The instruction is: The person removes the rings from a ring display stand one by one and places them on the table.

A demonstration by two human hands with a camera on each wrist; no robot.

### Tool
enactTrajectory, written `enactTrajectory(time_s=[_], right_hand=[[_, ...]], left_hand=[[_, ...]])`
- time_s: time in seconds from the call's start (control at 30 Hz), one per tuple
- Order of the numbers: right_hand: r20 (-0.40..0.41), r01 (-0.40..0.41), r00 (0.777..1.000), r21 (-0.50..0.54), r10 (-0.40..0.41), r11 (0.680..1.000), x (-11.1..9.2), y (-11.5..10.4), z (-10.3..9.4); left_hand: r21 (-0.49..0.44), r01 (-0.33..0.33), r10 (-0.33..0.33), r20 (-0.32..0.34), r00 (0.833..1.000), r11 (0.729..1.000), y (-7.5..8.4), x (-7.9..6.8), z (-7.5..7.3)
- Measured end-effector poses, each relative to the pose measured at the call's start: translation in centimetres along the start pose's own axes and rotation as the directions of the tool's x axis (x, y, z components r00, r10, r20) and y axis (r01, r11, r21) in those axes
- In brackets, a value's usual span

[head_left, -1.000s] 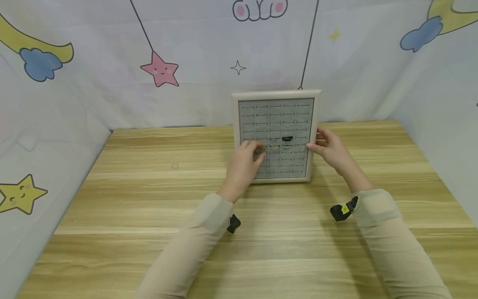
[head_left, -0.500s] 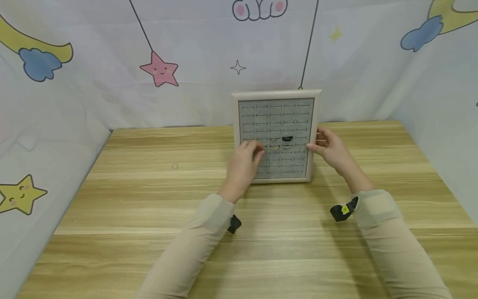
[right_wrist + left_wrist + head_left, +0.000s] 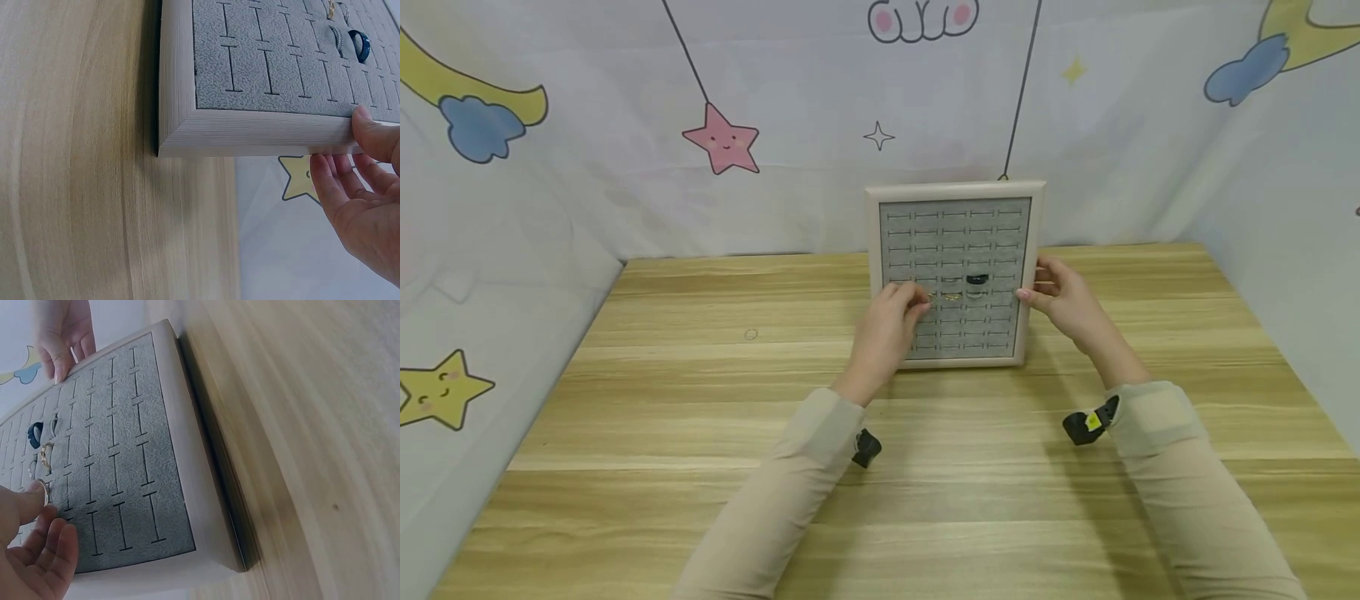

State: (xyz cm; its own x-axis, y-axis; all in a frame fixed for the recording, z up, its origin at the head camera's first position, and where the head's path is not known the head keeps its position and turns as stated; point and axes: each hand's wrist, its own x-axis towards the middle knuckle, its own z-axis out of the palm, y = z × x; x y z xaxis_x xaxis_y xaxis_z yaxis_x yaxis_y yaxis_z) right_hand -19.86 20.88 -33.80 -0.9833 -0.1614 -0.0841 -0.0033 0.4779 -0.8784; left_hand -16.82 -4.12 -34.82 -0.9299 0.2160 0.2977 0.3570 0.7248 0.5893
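A ring display board (image 3: 955, 190), a pale frame around a grey slotted pad, stands upright on the table. My left hand (image 3: 883, 329) pinches a thin ring (image 3: 44, 491) between thumb and fingertips, right at a slot; the fingers partly hide it. To its right sits a gold ring (image 3: 952, 297) in the pad. Close by are a black ring (image 3: 977, 279) and a silver ring (image 3: 338, 40), with another silver ring (image 3: 33, 467) above the gold one. With thumb in front and fingers behind, my right hand (image 3: 1067, 302) grips the frame's right side.
The wooden table (image 3: 700, 417) runs up to a white curtain (image 3: 805, 125) printed with stars and clouds, just behind the board. A small thin circle (image 3: 751, 334) shows on the table to the left.
My left thumb and fingertips have come together at the pad, and that hand has shifted very slightly left. The right hand and the board stay where they were.
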Motion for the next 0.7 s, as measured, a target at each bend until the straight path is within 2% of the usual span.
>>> enactTrajectory(time_s=[0.17, 0.37, 0.57, 0.7], right_hand=[[-0.001, -0.001, 1.0, 0.0, 0.001, 1.0, 0.0, -0.1, 0.0], [-0.002, -0.001, 1.0, 0.001, 0.001, 1.0, 0.0, 0.0, 0.0], [0.003, -0.013, 1.0, 0.004, 0.013, 1.0, -0.1, -0.1, 0.0], [0.004, -0.018, 1.0, -0.004, 0.018, 1.0, -0.1, -0.2, 0.0]], left_hand=[[-0.055, -0.02, 0.021, 0.02, 1.0, 0.998, 0.0, 0.0, -0.3], [-0.163, 0.07, -0.066, 0.032, 0.997, 0.984, -0.2, 0.1, -1.3], [-0.212, 0.091, -0.108, -0.074, 0.991, 0.973, -1.0, -0.1, -2.4], [-0.237, 0.078, -0.127, -0.198, 0.972, 0.968, -2.0, -0.3, -3.3]])
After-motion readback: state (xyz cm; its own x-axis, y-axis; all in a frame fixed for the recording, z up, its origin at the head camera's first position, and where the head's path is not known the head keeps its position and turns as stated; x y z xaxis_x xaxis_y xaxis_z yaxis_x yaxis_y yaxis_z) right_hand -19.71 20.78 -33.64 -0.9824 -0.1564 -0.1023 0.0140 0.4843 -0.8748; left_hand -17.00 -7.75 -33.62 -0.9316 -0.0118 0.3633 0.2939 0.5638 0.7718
